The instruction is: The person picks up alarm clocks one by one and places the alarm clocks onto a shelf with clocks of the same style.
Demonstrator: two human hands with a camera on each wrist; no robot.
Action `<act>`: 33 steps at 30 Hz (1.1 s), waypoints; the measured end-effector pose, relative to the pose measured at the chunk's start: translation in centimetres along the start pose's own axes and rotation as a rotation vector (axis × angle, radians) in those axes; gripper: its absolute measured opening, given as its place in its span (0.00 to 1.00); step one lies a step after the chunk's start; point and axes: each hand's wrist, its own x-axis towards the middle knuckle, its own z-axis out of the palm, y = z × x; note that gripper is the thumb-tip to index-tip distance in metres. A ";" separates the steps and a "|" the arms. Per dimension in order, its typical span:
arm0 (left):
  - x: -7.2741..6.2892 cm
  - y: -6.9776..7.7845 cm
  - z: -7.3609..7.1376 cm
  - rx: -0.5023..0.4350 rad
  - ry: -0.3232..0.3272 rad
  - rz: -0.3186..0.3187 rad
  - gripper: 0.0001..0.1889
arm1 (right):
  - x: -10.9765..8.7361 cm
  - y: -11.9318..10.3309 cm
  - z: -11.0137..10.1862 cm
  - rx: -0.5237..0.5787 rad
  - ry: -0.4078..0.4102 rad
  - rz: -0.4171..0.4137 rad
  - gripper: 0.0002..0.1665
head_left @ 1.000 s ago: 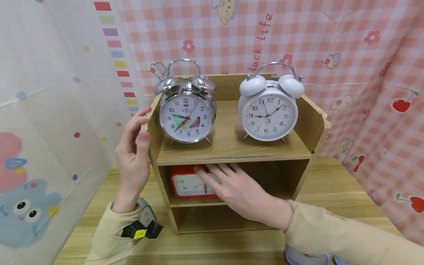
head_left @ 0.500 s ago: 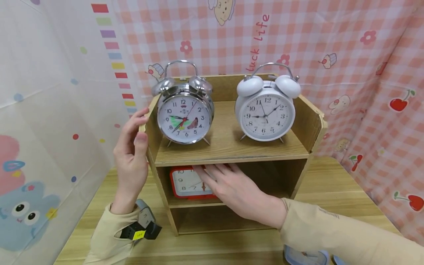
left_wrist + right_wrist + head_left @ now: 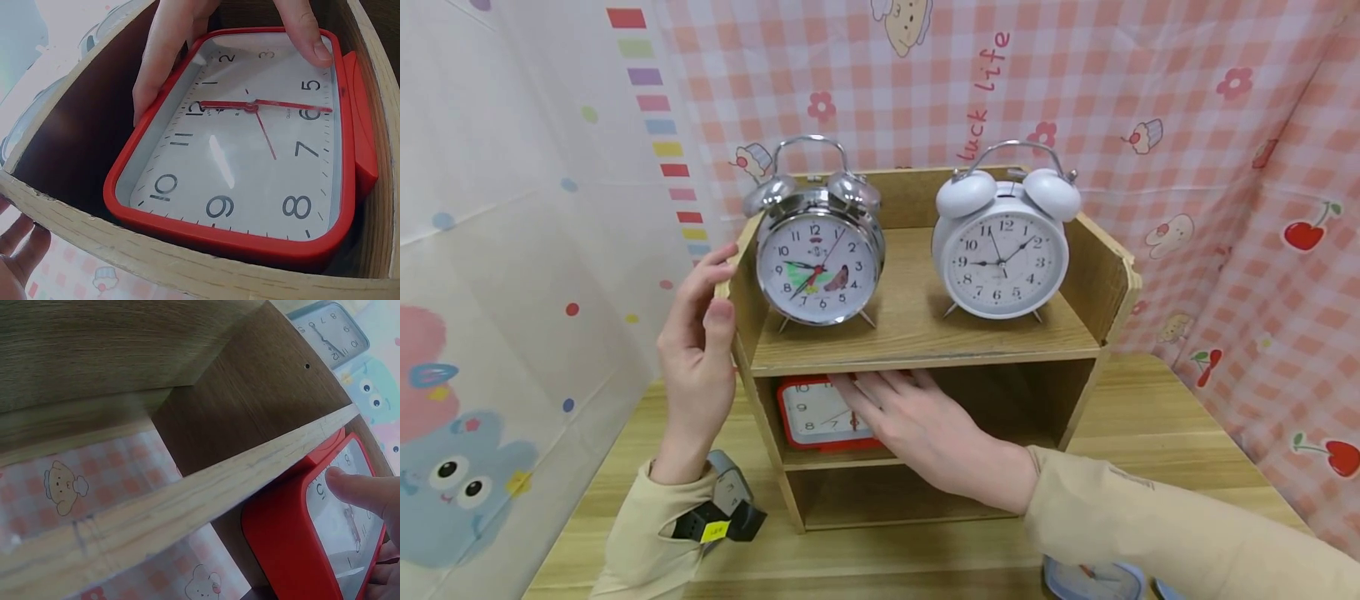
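Observation:
My right hand (image 3: 932, 433) reaches into the middle compartment of a small wooden shelf (image 3: 925, 342). It holds a red rectangular alarm clock (image 3: 820, 417), its thumb on the clock face and its fingers over the top edge, as the left wrist view shows. The red clock (image 3: 231, 156) stands at the compartment's left end, close to the side wall. My left hand (image 3: 700, 367) touches the outside of the shelf's left panel, with its fingers lightly bent. On the top board stand a silver twin-bell alarm clock (image 3: 820, 267) and a white twin-bell alarm clock (image 3: 1007, 262).
A grey clock (image 3: 328, 334) is on the table left of the shelf, partly behind my left wrist in the head view. A pale blue clock (image 3: 1093, 579) lies at the front right, with another blue edge beside it. Patterned cloths hang around the table.
My right hand and the red clock have shifted slightly left within the compartment. My left hand stays at the side panel, and the twin-bell clocks keep their places.

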 end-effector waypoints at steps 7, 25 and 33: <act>-0.1 -0.1 0.1 -0.023 0.009 0.000 0.27 | 0.2 -0.2 0.0 -0.007 -0.012 0.000 0.36; 0.0 -0.1 0.2 -0.041 0.017 0.001 0.26 | 0.2 -0.5 0.1 -0.002 -0.031 0.015 0.38; 0.0 -0.2 0.3 -0.046 0.017 0.005 0.26 | 0.2 -0.6 0.0 0.003 -0.033 0.019 0.37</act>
